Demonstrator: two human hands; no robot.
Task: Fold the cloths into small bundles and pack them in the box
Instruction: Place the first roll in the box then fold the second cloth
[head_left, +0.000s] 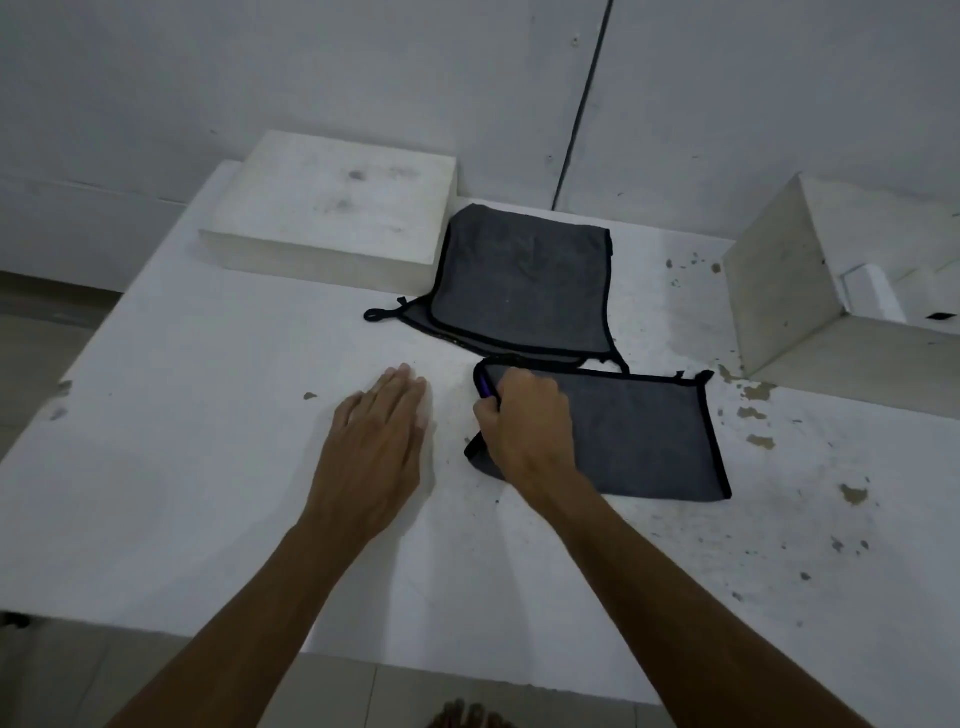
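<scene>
A grey cloth with black trim (644, 436) lies folded on the white table (208, 467), near the middle. My right hand (524, 426) grips its left folded edge, fingers curled round the fabric. Flat on the bare table just left of that cloth rests my left hand (384, 436), fingers straight. Further back, a stack of similar grey cloths (524, 280) lies with a black loop sticking out at its left corner. The open white box (810, 275) stands at the right rear, with a small white object inside.
A flat white block, perhaps the box lid (332, 208), sits at the back left, touching the cloth stack. The table surface is chipped and stained on the right. A wall rises behind; the table's front edge is close, with floor tiles and toes below.
</scene>
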